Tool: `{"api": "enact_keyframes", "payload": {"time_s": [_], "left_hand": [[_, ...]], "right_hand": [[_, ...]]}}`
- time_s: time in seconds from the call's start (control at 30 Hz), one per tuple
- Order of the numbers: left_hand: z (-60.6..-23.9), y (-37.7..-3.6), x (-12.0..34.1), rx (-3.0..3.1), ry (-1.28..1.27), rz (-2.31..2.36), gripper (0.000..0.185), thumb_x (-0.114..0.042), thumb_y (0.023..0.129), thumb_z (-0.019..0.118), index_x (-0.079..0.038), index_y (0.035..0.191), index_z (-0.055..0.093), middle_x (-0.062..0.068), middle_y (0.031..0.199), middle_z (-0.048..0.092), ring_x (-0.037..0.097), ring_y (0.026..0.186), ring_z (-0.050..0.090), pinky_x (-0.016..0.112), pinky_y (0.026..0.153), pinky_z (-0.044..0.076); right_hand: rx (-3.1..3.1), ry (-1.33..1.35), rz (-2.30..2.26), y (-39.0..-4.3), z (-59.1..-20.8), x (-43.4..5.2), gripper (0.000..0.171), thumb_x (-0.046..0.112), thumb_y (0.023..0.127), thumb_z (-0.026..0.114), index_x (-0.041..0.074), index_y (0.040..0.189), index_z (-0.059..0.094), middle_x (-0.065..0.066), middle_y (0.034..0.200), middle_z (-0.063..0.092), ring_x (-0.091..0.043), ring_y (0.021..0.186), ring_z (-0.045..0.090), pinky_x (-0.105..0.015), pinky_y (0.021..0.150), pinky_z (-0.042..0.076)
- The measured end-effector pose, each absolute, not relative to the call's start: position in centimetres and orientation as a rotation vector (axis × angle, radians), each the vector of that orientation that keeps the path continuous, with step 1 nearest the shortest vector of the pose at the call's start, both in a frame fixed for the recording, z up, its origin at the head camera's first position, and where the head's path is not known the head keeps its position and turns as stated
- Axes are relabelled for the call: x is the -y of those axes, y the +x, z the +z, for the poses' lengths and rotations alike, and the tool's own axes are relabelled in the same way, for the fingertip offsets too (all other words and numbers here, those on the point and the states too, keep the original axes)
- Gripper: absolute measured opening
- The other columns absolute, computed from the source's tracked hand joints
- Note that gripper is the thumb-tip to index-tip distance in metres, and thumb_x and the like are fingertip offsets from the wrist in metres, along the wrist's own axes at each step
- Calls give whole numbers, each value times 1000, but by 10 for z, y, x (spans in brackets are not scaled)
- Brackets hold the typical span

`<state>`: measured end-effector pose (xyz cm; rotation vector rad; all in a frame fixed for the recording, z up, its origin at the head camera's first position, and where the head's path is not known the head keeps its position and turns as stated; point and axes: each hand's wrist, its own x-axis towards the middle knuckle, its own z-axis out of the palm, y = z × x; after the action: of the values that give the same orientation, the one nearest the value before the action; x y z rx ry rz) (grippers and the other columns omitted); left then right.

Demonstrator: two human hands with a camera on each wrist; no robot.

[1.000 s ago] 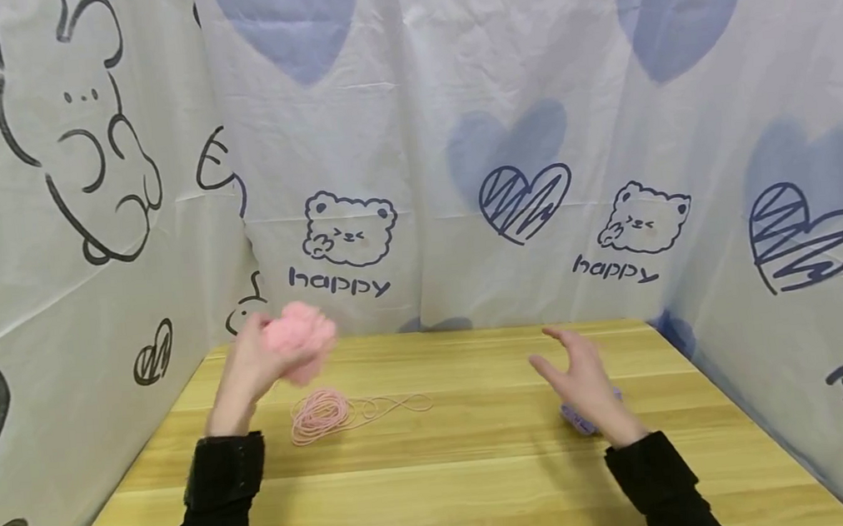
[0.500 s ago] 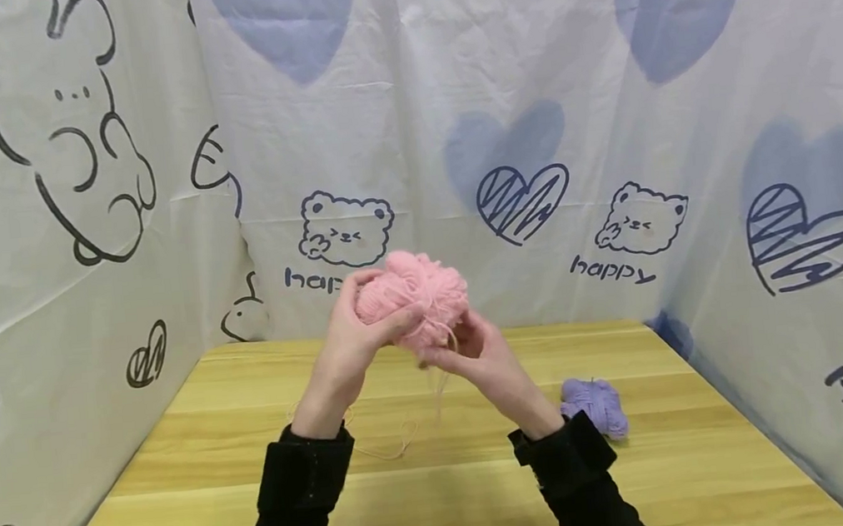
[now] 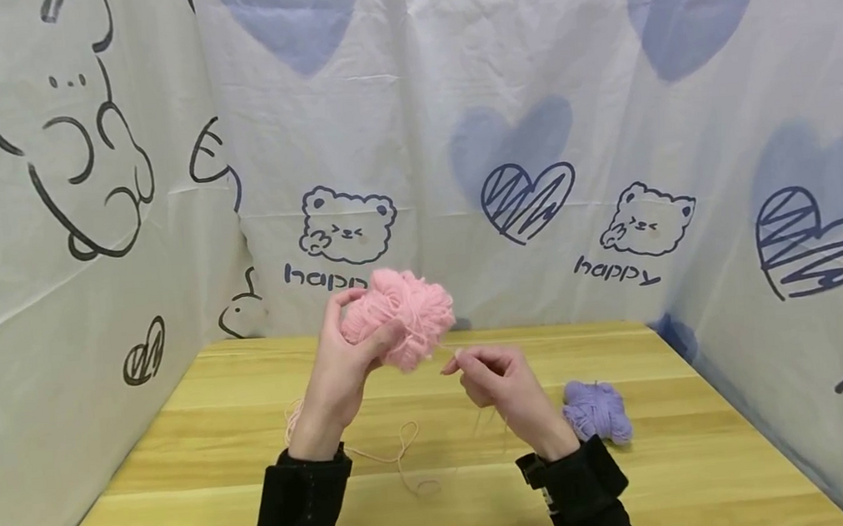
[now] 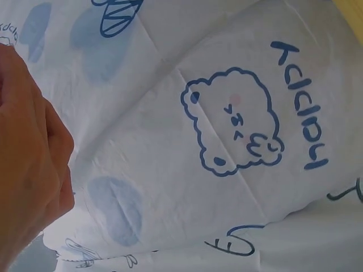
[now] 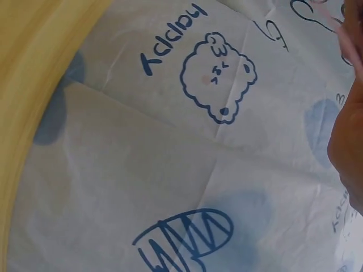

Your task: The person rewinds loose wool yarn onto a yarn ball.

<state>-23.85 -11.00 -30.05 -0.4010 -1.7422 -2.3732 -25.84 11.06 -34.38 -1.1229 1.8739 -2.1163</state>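
Note:
My left hand grips a fluffy pink ball of yarn above the table in the head view, thumb across its front. To its right, my right hand pinches a thin pink yarn strand that runs from the ball's lower right side. Loose ends dangle below the right hand. The left wrist view catches only the back of the left hand at the edge, with the ball hidden. At the right wrist view's edge, part of the right hand appears.
On the wooden table, a purple skein of yarn lies by the right wrist. A loose pink strand trails over the middle, and its coil is mostly hidden behind the left wrist. Printed white curtains enclose the table's back and sides.
The left hand brought the pink ball from the left to the middle. My right hand came in from the right, touched the ball, then drew away rightward with a strand pinched.

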Motion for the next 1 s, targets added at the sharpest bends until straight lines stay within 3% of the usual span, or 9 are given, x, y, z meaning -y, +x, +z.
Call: {"api": "enact_keyframes", "payload": {"time_s": [0.3,0.53,0.63,0.7,0.77,1.0], "left_hand": [[-307,-235,107,1677,-454,-2485,48,-3,90,61,-19,125,32,7,121,46,13,94,58,24,77,55],[-310,-236,101,1761,-637,-2523,44,-22,91,65,-19,127,38,2,120,50,12,98,57,26,87,52],[-313,-237,101,1871,-763,-2499,45,-26,92,64,-16,130,40,3,114,51,12,92,57,25,83,52],[-315,-238,101,1963,-856,-2468,43,-23,94,61,-14,132,42,4,110,53,12,86,58,25,78,54],[-317,-239,101,2070,-935,-2410,42,-18,93,62,-11,131,46,7,104,55,13,79,60,26,72,55],[-320,-240,103,2428,-995,-2012,39,-20,86,70,-14,122,57,11,99,61,18,77,63,36,67,59]], "right_hand": [[-1801,-1024,-2056,-263,-355,-112,23,17,100,50,11,100,73,1,53,23,-16,47,16,-34,48,12],[-1750,-1099,-2071,-268,-362,-117,28,4,96,50,20,92,73,5,56,28,-11,49,22,-28,47,16],[-1790,-1009,-2074,-268,-361,-121,34,-1,92,49,24,91,72,13,62,47,-1,53,41,-17,49,35],[-1821,-922,-2070,-268,-359,-123,34,-1,92,50,26,91,71,14,72,58,2,61,53,-16,58,48],[-1852,-841,-2059,-267,-355,-126,32,1,91,51,26,92,71,14,81,64,2,67,59,-17,63,54],[-2011,-734,-2013,-262,-339,-129,15,19,97,56,19,84,64,13,69,54,1,55,48,-13,52,42]]}}
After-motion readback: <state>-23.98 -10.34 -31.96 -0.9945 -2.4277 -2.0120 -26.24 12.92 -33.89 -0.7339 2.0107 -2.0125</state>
